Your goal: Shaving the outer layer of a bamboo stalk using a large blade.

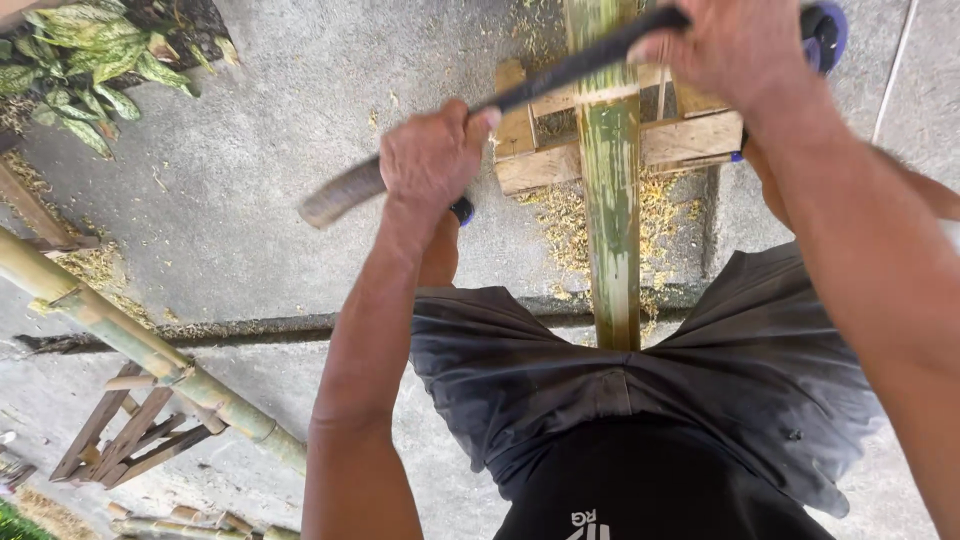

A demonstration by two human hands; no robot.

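Both the left hand (432,160) and right hand (735,50) close around a long blade (560,72) across the bamboo pole (612,200), its near end hidden under shorts, on a wooden stand (690,140) over shaving-strewn concrete (250,200).

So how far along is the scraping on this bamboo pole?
Done: the pole shows pale stripped streaks among the green, and shavings lie around the wooden block it rests on. In hand: left hand and right hand grip a long blade laid across the pole. Left: green skin remains along much of the visible length.
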